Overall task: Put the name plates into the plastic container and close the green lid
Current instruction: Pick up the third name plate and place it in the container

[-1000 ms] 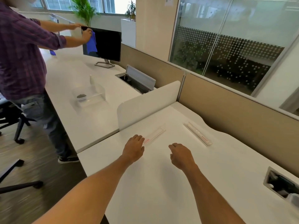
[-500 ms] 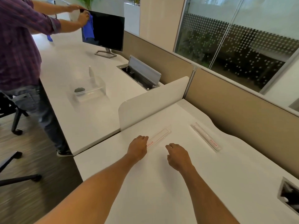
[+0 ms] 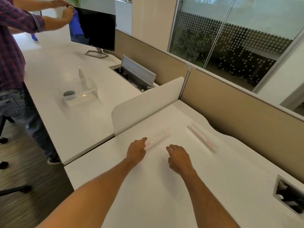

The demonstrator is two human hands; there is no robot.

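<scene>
The nearer name plate [image 3: 157, 140], a clear strip with red printing, lies flat on the white table [image 3: 164, 186], angled away to the right. The left hand [image 3: 136, 150] rests at its near end, fingers curled downward and touching the plate's end; whether they actually pinch it cannot be told from above. The right hand [image 3: 178, 157] hovers just right of that end, fingers loosely bent and slightly apart, holding nothing and not touching the plate. A second name plate [image 3: 202, 140] lies further right on the same table, well apart from both hands, running diagonally near the beige partition [image 3: 238, 112].

A low white divider [image 3: 144, 104] stands at the table's left edge. Beyond it, on the neighbouring table, sits the clear plastic container [image 3: 80, 94], open on top, with a small dark object inside. Further back is an open cable hatch [image 3: 136, 74] and a dark monitor [image 3: 93, 28], against which another person [image 3: 11, 46] in a plaid shirt holds a blue cloth [image 3: 76, 27]. A second cable opening [image 3: 289, 195] shows at the right edge.
</scene>
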